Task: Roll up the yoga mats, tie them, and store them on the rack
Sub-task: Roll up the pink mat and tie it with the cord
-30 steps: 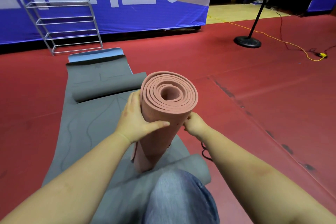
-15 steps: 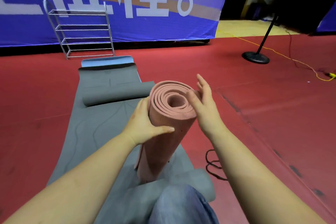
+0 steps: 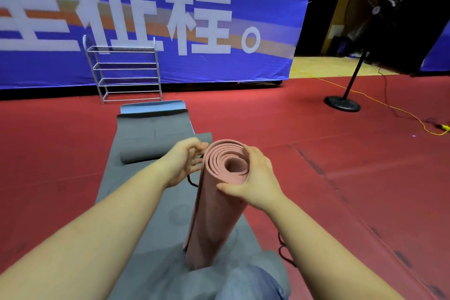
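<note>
A pink yoga mat [image 3: 214,221], rolled into a tube, stands on end on a flat grey mat [image 3: 136,202]. My right hand [image 3: 254,179] grips the roll's top from the right, thumb across its front. Just left of the roll's top is my left hand [image 3: 182,162], fingers loosely curled, with a thin black cord [image 3: 192,182] hanging from under its palm. Another black cord [image 3: 283,249] lies on the floor at the right of the roll's base. The silver wire rack [image 3: 124,73] stands far off against the blue banner.
The grey mat's far end is curled into a roll [image 3: 151,151], and a blue mat [image 3: 151,105] shows beneath it. My knee in jeans [image 3: 250,285] is at the bottom edge. A fan stand [image 3: 342,103] and a yellow cable [image 3: 401,112] are at the right on the red floor.
My right hand has come down from the roll's top rim to grip its right side. My left hand has let go of the roll and now has a black cord in it.
</note>
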Action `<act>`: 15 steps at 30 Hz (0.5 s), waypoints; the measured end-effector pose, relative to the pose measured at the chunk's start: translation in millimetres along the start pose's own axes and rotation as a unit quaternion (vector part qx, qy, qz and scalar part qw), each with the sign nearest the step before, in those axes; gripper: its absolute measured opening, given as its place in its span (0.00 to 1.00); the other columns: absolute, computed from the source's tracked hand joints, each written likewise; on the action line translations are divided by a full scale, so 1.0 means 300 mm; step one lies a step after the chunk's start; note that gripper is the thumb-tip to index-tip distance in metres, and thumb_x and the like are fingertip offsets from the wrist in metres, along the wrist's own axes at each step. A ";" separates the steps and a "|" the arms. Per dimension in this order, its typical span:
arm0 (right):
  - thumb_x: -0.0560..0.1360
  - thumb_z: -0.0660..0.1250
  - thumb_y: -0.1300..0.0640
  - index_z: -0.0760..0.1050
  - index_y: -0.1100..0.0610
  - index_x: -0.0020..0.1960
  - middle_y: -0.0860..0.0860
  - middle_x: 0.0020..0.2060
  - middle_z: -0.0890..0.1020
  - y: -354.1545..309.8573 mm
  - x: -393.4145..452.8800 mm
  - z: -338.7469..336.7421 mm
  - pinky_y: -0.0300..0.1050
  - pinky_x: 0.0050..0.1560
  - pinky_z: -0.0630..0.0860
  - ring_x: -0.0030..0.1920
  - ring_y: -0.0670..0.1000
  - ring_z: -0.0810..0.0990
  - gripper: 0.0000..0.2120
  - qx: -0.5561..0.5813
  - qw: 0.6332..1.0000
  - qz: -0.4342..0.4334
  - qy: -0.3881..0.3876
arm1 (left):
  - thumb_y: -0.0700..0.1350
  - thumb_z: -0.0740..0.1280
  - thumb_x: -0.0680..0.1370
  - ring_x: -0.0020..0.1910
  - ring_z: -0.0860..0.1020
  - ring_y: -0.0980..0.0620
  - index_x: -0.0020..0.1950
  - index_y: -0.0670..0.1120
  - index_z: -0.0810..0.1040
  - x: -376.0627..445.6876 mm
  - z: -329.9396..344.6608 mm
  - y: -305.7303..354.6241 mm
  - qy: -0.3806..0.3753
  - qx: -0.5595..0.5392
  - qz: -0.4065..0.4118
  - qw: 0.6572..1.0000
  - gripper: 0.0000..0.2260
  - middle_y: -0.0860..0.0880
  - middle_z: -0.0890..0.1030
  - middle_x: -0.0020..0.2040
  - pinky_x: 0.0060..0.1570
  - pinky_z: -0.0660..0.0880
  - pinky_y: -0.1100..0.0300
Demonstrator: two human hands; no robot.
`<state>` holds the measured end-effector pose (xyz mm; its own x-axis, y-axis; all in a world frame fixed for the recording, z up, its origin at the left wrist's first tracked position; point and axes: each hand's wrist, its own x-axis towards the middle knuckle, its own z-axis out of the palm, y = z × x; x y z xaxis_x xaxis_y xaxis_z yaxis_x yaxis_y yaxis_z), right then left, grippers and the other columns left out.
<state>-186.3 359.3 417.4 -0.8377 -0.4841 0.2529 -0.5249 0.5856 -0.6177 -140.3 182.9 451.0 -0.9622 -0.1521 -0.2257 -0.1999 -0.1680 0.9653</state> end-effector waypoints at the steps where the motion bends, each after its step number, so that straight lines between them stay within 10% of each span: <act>1: 0.60 0.80 0.44 0.59 0.57 0.74 0.49 0.69 0.65 -0.009 -0.002 0.006 0.38 0.67 0.56 0.70 0.52 0.60 0.50 0.005 1.000 -0.001 0.000 | 0.44 0.64 0.72 0.42 0.74 0.52 0.42 0.45 0.75 0.002 0.016 0.028 0.033 0.022 0.010 0.999 0.03 0.50 0.77 0.41 0.46 0.70 0.61; 9: 0.59 0.78 0.41 0.57 0.55 0.75 0.48 0.72 0.62 -0.040 -0.029 0.068 0.38 0.71 0.54 0.72 0.50 0.56 0.52 0.008 0.999 -0.032 0.028 | 0.36 0.63 0.76 0.52 0.76 0.53 0.65 0.46 0.74 0.071 0.084 0.031 0.120 0.272 0.108 0.949 0.18 0.49 0.78 0.58 0.50 0.73 0.63; 15: 0.58 0.78 0.46 0.48 0.50 0.77 0.40 0.68 0.62 -0.009 -0.039 0.036 0.36 0.67 0.60 0.69 0.40 0.61 0.57 0.262 0.963 0.062 -0.024 | 0.45 0.65 0.77 0.64 0.71 0.50 0.64 0.49 0.74 0.075 0.117 -0.044 0.162 0.514 0.213 0.815 0.16 0.50 0.75 0.62 0.61 0.66 0.59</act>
<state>-173.3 356.3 408.1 -0.8739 -0.4693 0.1266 -0.2632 0.2381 -0.9349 -165.8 215.9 437.8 -0.9191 -0.2607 0.2956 -0.0699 0.8459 0.5287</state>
